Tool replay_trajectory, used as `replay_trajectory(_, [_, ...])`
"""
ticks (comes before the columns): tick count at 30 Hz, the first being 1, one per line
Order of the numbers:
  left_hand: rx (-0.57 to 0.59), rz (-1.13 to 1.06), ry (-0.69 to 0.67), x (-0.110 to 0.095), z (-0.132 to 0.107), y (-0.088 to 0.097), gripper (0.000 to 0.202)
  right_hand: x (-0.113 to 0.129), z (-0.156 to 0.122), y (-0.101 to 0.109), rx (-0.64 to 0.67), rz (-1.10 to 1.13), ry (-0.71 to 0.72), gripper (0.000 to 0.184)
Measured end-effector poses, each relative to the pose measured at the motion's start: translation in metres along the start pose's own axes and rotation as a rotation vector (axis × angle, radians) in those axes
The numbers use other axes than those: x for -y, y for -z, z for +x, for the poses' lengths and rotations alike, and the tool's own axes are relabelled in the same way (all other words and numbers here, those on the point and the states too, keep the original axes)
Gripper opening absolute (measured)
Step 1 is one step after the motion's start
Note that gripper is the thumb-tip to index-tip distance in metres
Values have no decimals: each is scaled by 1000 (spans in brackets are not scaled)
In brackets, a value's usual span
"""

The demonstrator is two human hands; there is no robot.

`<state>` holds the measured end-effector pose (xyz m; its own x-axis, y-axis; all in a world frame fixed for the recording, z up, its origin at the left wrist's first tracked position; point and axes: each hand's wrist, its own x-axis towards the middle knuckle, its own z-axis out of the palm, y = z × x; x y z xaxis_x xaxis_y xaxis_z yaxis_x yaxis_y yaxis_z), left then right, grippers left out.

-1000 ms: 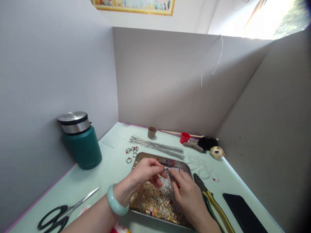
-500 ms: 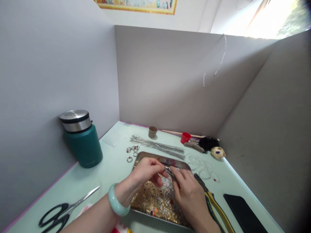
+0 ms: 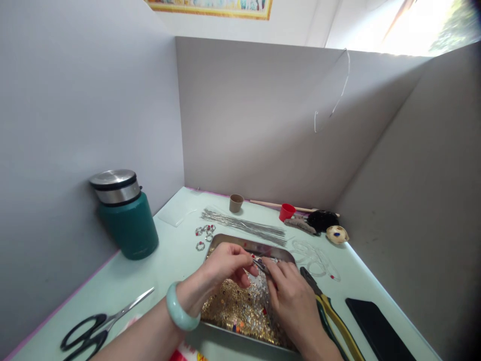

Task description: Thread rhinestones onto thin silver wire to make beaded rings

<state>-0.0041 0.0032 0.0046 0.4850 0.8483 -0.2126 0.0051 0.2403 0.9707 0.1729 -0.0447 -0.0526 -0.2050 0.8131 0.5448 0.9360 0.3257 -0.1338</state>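
Note:
Above the bead tray, my left hand (image 3: 231,263) is closed in a pinch on a small beaded piece (image 3: 253,256); a red bead shows at the fingertips and the rest is hidden. A light green bangle (image 3: 179,308) circles the left wrist. My right hand (image 3: 291,293) is closed around small metal pliers (image 3: 260,264), their narrow jaws reaching the left fingertips and their handles covered by the palm. Beneath both hands lies the metal tray (image 3: 251,333), filled with gold and silver beads (image 3: 236,301) and a few coloured ones.
Finished-looking bead rings (image 3: 200,246) lie left of the tray, behind it a bundle of wires (image 3: 244,226). Scissors (image 3: 107,323) and a green flask (image 3: 130,220) stand left. Larger pliers (image 3: 330,316), a black phone (image 3: 378,328) and clear cord (image 3: 313,258) are right. Grey panels surround the table.
Both hands stay together over the tray with almost no movement. The red bead shows a little more clearly at the left fingertips, and the view has shifted very slightly.

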Motion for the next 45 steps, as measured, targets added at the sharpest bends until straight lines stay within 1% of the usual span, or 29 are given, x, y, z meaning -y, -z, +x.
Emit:
replay_trajectory(3, [4, -21, 7, 3, 2, 1, 12, 0, 0, 1, 34, 16, -12, 35])
replay_trajectory(7, [16, -40, 18, 5, 4, 3, 13, 0, -1, 0, 44, 38, -21, 34])
replay_trajectory(16, [-5, -31, 3, -3, -1, -1, 11, 0, 2, 0, 17, 47, -8, 31])
replay_trajectory(22, [-11, -38, -3, -3, -2, -1, 10, 0, 0, -2, 0, 47, 7, 33])
replay_trajectory(27, [-6, -42, -16, -1, -1, -2, 10, 0, -1, -3, 7, 51, -17, 35])
replay_trajectory(32, [-11, -57, 4, 3, 2, -1, 11, 1, -1, 0, 36, 67, -48, 33])
replay_trajectory(34, [-3, -70, 4, 3, 2, 0, 11, 2, 0, 1, 39, 102, -57, 31])
replay_trajectory(39, [4, -87, -27, 3, 2, 0, 14, 6, 3, 1, 69, 295, -57, 31])
replay_trajectory(42, [-17, -59, -39, 3, 3, 0, 16, 7, 3, 1, 67, 347, -56, 33])
replay_trajectory(45, [-11, -46, -53, 1, 3, 0, 17, 9, 3, 2, 75, 376, -65, 35])
